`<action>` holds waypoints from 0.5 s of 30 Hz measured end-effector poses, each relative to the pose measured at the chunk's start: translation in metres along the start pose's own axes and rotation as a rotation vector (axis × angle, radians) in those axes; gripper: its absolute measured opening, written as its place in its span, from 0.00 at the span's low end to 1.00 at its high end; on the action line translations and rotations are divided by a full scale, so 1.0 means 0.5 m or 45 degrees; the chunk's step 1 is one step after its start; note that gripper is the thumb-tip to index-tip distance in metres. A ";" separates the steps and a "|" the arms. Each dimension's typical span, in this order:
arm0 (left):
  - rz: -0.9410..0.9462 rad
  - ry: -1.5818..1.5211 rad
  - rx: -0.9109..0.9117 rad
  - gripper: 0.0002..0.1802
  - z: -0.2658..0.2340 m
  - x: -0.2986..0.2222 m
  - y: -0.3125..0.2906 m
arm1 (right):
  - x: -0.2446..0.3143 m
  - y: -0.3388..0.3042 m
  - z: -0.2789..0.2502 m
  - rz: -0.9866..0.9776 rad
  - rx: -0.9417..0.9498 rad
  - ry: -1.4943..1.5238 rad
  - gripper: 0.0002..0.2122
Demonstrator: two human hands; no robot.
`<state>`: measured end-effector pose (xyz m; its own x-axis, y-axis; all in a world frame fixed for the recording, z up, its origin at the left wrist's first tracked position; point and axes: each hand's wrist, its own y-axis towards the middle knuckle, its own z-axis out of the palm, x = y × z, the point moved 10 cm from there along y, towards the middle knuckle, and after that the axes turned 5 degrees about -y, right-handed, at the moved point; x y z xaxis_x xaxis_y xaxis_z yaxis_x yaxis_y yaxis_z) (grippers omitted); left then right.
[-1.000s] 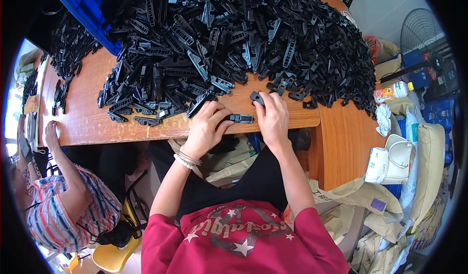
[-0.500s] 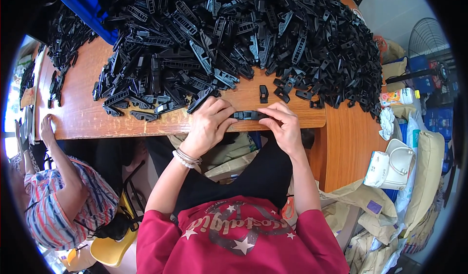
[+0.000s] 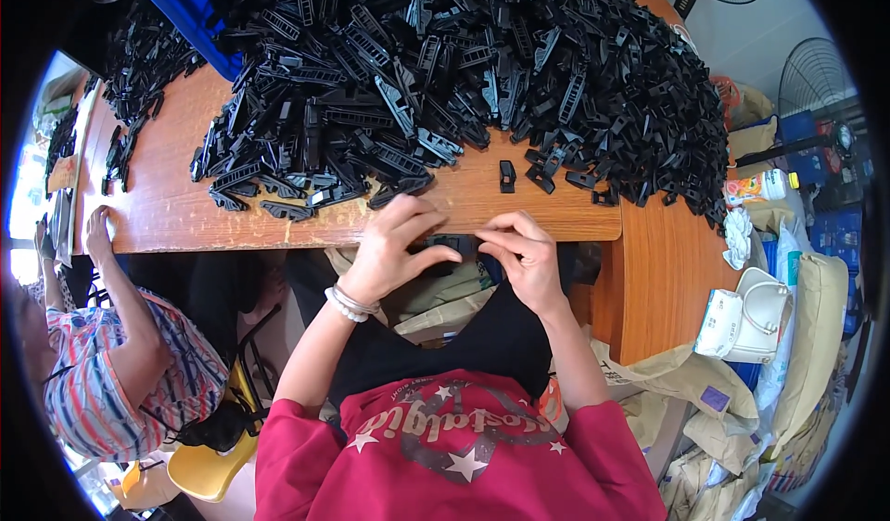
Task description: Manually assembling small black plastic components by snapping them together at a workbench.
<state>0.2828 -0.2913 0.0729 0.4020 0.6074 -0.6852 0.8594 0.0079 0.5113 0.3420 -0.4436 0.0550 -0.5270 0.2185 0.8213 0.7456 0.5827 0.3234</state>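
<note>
At the table's front edge, my left hand is closed on a black plastic part, its thumb stretched along the near side. My right hand pinches at the right end of the same part, thumb and forefinger close together. Much of the part is covered by my fingers. Just beyond my hands, a single small black plastic piece with an opening in it lies on the wood. Long black ladder-like parts are heaped beyond my left hand.
Small black pieces form a heap at the far right of the wooden table. A blue crate leans at the back left. On the left, another person's hand rests at the table edge. A white bag stands at right.
Both hands have come nearer to me with the black part, now at the table's edge. My left thumb has straightened. The view has shifted slightly, and the other person's hand has lowered a little.
</note>
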 end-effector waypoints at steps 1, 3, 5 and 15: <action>-0.031 0.052 -0.079 0.17 -0.018 0.000 -0.008 | -0.009 -0.001 -0.008 0.035 -0.071 0.032 0.10; -0.094 0.222 -0.214 0.18 -0.040 0.001 -0.011 | -0.008 0.020 -0.046 0.065 -0.304 -0.254 0.11; -0.160 0.450 -0.308 0.18 -0.051 0.003 -0.002 | -0.015 0.058 -0.059 0.100 -0.442 -0.716 0.15; -0.222 0.175 -0.039 0.13 0.026 -0.016 0.016 | -0.066 0.072 -0.034 0.300 -0.265 0.307 0.12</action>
<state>0.2902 -0.3064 0.0759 0.1997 0.6970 -0.6887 0.9014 0.1450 0.4081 0.3933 -0.4432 0.0474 -0.2394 0.1226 0.9631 0.9144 0.3620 0.1812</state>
